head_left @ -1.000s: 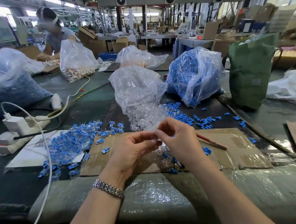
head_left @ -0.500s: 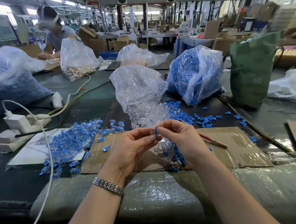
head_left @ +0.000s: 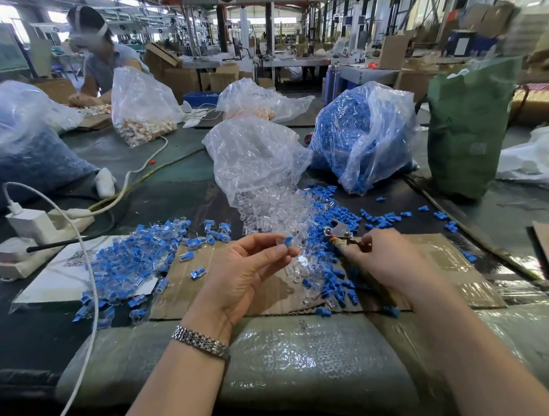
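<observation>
On the left of the dark table [head_left: 169, 195], a white plug strip [head_left: 71, 220] sits near a heap of little blue and clear plastic pieces [head_left: 132, 264] beside a flat brown cardboard sheet [head_left: 188, 293]. Above the cardboard, the person's left hand [head_left: 245, 274] pinches one small clear piece with a blue cap [head_left: 285, 243] in its fingertips, up off the table. To the right, the right hand [head_left: 388, 258] is curled round the brown handles of small metal pliers [head_left: 340, 234], whose shiny tip points at the pinched piece without touching it, and a big see-through bag of blue bits [head_left: 362, 135] stands behind.
</observation>
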`<state>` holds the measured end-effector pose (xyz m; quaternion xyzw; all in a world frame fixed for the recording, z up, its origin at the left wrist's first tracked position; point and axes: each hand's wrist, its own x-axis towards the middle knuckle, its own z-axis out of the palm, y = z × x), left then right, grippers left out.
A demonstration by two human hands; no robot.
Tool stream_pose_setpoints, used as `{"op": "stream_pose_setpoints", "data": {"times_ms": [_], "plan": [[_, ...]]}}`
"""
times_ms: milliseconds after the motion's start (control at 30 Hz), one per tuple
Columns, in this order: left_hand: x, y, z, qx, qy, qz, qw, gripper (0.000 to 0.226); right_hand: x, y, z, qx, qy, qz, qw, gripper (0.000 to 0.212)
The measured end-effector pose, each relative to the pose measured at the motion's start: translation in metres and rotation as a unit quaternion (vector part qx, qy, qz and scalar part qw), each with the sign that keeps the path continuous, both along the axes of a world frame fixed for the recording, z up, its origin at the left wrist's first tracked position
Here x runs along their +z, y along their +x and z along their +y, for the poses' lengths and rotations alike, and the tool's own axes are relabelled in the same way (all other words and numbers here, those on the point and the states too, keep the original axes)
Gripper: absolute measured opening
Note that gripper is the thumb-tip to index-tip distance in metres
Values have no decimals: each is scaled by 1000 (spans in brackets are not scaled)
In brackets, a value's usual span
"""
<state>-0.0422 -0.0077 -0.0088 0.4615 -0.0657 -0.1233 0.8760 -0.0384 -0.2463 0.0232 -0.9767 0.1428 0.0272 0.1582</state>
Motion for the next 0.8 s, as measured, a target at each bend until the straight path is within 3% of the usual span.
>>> {"op": "stream_pose_setpoints", "data": {"times_ms": [167,267,400,533,633,800], "plan": [[0,1,1,12,-13,13,1000,22,4,5,3,74,-58,15,995,29],[1,1,2,28,-33,30,999,18,8,9,6,70,-37,-8,997,27],[1,3,6,46,-57,45,996,17,21,4,11,50,110,-42,992,32],[-2,6,8,62,-44,25,997,18,43,-14,27,118,352,91,924,29],[-3,9,6,75,-38,2,996,20,52,-26,42,176,364,159,901,32],[-7,10,6,67,-14,-31,997,20,52,-32,57,212,320,152,911,32]]}}
